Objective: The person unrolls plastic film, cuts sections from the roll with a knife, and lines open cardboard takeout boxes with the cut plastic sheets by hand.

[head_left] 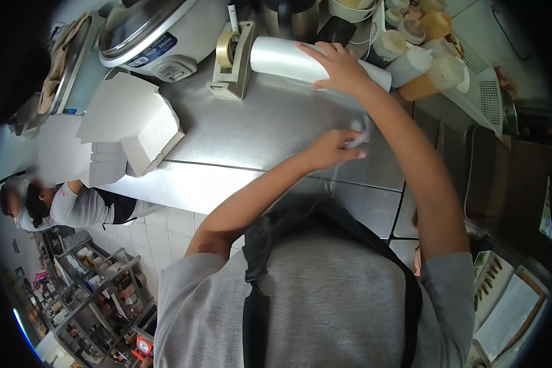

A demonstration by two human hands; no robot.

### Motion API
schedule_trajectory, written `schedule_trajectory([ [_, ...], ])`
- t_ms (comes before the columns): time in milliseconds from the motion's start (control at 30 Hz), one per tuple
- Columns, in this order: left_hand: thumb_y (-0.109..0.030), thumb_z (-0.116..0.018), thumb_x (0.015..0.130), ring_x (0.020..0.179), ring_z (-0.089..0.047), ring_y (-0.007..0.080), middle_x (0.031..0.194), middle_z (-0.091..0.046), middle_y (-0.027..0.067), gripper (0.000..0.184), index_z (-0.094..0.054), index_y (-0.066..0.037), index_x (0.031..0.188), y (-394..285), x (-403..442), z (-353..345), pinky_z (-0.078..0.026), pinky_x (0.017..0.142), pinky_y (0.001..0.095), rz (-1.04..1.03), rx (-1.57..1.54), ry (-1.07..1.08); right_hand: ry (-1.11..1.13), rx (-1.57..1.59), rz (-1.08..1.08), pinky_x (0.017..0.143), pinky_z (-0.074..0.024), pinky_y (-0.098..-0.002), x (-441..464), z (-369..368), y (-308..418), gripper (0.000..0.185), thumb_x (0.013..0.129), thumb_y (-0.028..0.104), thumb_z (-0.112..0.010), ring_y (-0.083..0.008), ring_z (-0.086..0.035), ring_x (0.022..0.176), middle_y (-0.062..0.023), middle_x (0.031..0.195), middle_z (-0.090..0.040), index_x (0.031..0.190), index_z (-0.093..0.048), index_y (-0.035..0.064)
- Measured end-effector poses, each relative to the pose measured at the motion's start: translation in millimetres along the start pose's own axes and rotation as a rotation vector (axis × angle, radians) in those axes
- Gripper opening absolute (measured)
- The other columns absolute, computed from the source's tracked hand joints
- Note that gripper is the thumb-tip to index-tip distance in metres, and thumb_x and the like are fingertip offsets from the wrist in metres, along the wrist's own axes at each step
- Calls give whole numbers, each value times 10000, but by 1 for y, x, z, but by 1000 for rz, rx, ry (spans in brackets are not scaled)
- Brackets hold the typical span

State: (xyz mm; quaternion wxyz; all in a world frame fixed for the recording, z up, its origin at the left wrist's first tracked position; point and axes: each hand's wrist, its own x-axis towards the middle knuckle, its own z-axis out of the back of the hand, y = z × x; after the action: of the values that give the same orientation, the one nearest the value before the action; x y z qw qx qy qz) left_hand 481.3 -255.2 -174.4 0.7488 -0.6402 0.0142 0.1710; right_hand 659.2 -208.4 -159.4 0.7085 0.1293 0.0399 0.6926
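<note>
At ten o'clock, white carton, flaps spread, on steel counter. At eleven, tape dispenser, just beside left end of pale ribbed cylinder at twelve to one; stacked cups or roll, cannot tell. Cylinder looks light, slick, thin-walled, prone to rolling or denting; best held around middle, palm over top, squeeze gentle. Left hand, at two, apart from cylinder, pinching translucent plastic, probably limp, soft. Right hand, at one, clamped over cylinder. Squeeze bottles, at two, near right end.
</note>
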Motion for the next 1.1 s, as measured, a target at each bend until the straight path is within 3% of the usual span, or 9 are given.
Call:
schedule_trajectory([
  [133,-143,-790,776,722,-494,86,853,-630,6,319,-695,-59,1068,5,-55,57,-473,698,279,-83,289,-111,-265,239,34,1105,-317,-455,-55,26,15,810,846,332,-718,-330,-438,1300,-132,1475,-398,1525,-298,200],
  [267,-21,-770,751,719,-480,61,849,-625,-26,307,-713,-83,1047,-11,-94,89,-450,717,236,-27,88,-12,-299,1271,-423,1013,-413,-354,-158,8,28,782,881,248,-713,-246,-457,1269,-169,1403,-459,1528,-286,138],
  [433,34,-746,746,674,-417,13,731,-484,-95,331,-720,-93,1051,-49,-114,91,-425,701,183,-140,160,110,92,841,-671,885,-482,-299,-213,-9,80,812,817,313,-785,-167,-597,1041,-109,1168,-630,1460,-383,21],
  [533,51,-736,739,649,-392,5,697,-371,-110,423,-699,-98,1133,-65,-137,102,-433,721,168,-118,209,85,322,1155,-624,836,-491,-266,-211,-15,83,550,826,292,-782,-134,-629,879,-54,1008,-685,1244,-604,-18],
  [633,2,-772,724,672,-425,18,684,-347,-107,553,-648,-127,1248,-71,-178,121,-461,804,202,-95,-87,-242,8,1334,-558,766,-493,-253,-204,-21,92,258,876,214,-735,-91,-614,817,-35,915,-698,1017,-705,0],
  [733,-338,-899,637,1170,-571,204,1193,-632,98,1122,-262,-132,1537,-41,-215,134,-415,1024,353,-346,-548,-404,-316,1452,-500,685,-477,-231,-184,-14,118,188,917,170,-688,-77,-596,759,-20,876,-679,998,-700,1],
  [833,-390,-906,585,1317,-484,294,1397,-512,214,1317,-74,-91,1561,35,-238,108,-443,1025,396,-86,-541,-276,-344,1428,-454,622,-444,-214,-153,-7,131,207,931,176,-675,-59,-563,695,0,820,-645,1019,-690,-11],
  [1000,-222,-715,887,872,-681,133,1017,-720,56,386,-637,-76,1236,38,-277,116,-538,799,282,140,-554,-740,-452,1333,-347,563,-414,-207,-85,7,151,254,925,210,-689,-44,-495,620,19,760,-590,1066,-681,-1],
  [1100,-178,-671,918,824,-663,94,978,-718,34,382,-608,-108,1288,17,-304,162,-524,680,242,-86,-414,-920,-421,1329,-256,547,-402,-198,-38,16,188,267,921,224,-695,-41,-482,605,24,746,-582,1075,-686,6],
])
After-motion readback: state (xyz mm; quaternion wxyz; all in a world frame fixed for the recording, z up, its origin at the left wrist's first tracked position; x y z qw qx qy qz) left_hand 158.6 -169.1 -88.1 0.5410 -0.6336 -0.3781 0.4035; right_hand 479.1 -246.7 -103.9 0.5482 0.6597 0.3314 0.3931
